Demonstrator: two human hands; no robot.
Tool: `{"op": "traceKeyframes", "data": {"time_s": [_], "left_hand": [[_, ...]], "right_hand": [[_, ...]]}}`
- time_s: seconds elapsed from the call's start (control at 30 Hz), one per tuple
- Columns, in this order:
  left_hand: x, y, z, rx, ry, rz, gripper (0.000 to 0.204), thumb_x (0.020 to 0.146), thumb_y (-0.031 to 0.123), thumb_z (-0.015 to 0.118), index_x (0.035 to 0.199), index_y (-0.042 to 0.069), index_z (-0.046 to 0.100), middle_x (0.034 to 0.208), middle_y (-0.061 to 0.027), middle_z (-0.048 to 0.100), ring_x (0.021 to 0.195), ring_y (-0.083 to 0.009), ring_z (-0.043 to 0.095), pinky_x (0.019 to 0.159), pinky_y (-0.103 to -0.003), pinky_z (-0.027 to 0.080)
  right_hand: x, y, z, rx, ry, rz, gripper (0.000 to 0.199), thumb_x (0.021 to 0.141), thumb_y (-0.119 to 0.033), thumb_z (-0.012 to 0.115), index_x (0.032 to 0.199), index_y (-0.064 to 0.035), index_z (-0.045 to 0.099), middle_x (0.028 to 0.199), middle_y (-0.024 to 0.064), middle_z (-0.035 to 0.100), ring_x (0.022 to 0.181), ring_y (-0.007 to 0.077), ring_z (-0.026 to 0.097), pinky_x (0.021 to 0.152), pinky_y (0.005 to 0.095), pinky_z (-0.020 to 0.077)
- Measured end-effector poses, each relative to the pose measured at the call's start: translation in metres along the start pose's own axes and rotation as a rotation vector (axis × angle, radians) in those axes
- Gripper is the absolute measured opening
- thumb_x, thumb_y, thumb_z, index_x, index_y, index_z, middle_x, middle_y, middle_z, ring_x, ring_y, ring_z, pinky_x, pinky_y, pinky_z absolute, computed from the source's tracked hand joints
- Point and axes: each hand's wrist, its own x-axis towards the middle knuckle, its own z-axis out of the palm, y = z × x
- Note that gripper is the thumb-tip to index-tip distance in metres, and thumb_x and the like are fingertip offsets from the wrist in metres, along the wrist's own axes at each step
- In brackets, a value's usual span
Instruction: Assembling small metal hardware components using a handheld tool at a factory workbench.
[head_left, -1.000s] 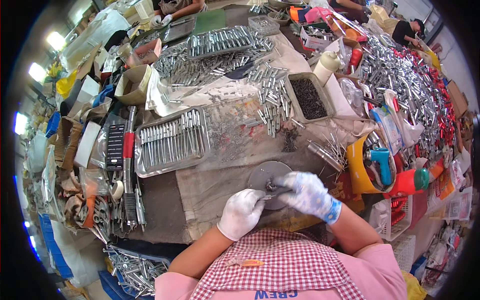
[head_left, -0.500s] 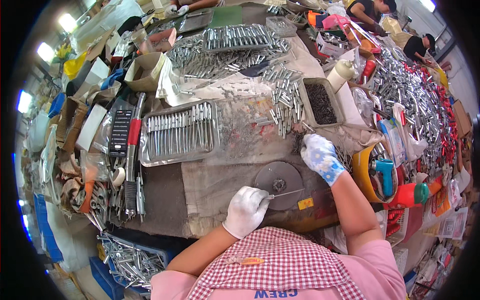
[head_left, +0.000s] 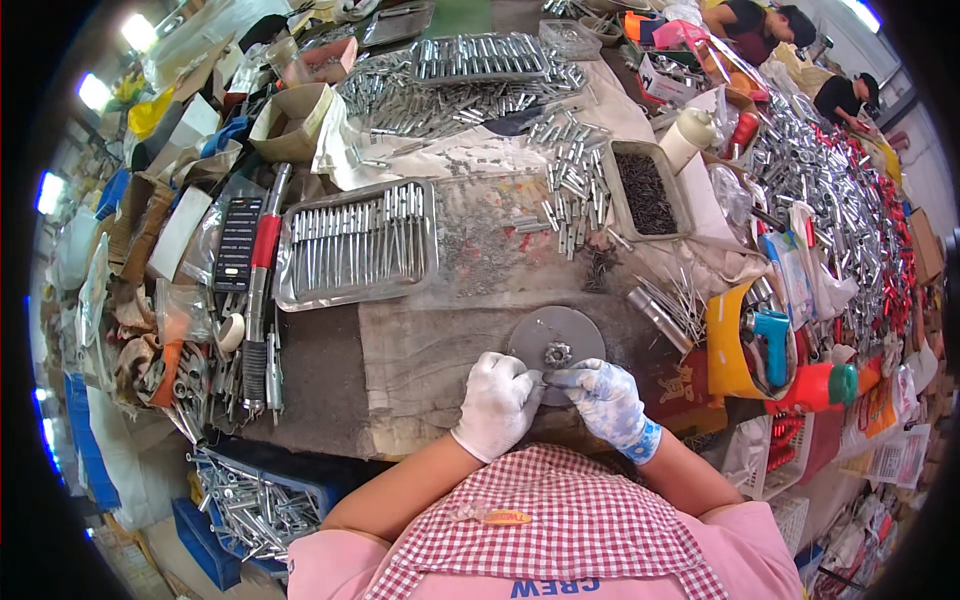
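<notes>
My left hand (head_left: 496, 402), in a white glove, is closed with its fingertips pinched on a thin metal rod, now mostly hidden by the fingers. My right hand (head_left: 608, 402), in a white glove with a blue pattern, is closed too, its fingertips meeting the left ones; what it pinches is too small and covered to make out. Both hands are at the near edge of a round grey disc (head_left: 535, 335) with a toothed metal hub (head_left: 557, 354) at its centre. Beyond the disc lies a small heap of dark pins (head_left: 597, 268).
A metal tray (head_left: 425, 272) of rods with thick ends lies left. A box (head_left: 682, 215) of dark pins and loose metal sleeves (head_left: 577, 190) lie beyond. Thin rods (head_left: 684, 305) and a yellow holder (head_left: 724, 345) with a teal tool (head_left: 770, 345) stand right.
My right hand has come back from the dark pins by the box to meet my left hand at the disc. The rod that stuck out over the disc is now mostly covered.
</notes>
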Motion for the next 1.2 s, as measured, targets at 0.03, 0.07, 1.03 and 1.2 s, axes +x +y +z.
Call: {"op": "traceKeyframes", "data": {"time_s": [0.03,0.07,1.03,1.2], "left_hand": [[0.0,0.0,0.0,0.002,0.001,-0.003,0.018,0.07,0.007,0.075,0.087,0.006,0.07,0.085,-0.0075,0.061,0.084,-0.0301,0.056,0.076,-0.041,0.048],[0.0,-0.001,0.0,-0.002,0.004,0.002,0.019,0.069,0.007,0.075,0.087,0.006,0.07,0.084,-0.0076,0.061,0.084,-0.0301,0.056,0.076,-0.041,0.048],[-0.004,-0.003,0.004,-0.016,0.01,-0.04,0.015,0.07,0.006,0.072,0.084,0.008,0.071,0.083,-0.0079,0.061,0.085,-0.0301,0.056,0.077,-0.041,0.049],[-0.001,0.0,0.002,-0.019,0.012,-0.03,0.013,0.071,0.008,0.072,0.084,0.008,0.072,0.083,-0.0087,0.062,0.087,-0.0304,0.057,0.078,-0.041,0.049]], "right_hand": [[0.0,0.003,0.004,0.075,0.096,-0.031,0.022,0.08,-0.01,0.071,0.102,-0.0147,0.075,0.089,0.0069,0.07,0.074,0.0265,0.067,0.065,0.035,0.0551],[0.0,0.005,0.007,0.077,0.093,-0.032,0.022,0.08,-0.01,0.071,0.102,-0.0147,0.075,0.089,0.0069,0.07,0.074,0.0265,0.067,0.065,0.035,0.0551],[0.012,-0.023,-0.005,-0.507,-0.08,-0.02,0.032,0.072,-0.023,0.075,0.101,-0.012,0.073,0.11,0.0062,0.064,0.102,0.0283,0.057,0.085,0.0423,0.0468],[-0.004,-0.02,0.001,-0.623,-0.1,-0.201,0.031,0.077,-0.025,0.071,0.104,-0.0095,0.071,0.112,0.0069,0.063,0.105,0.0285,0.056,0.087,0.0414,0.0452]]}}
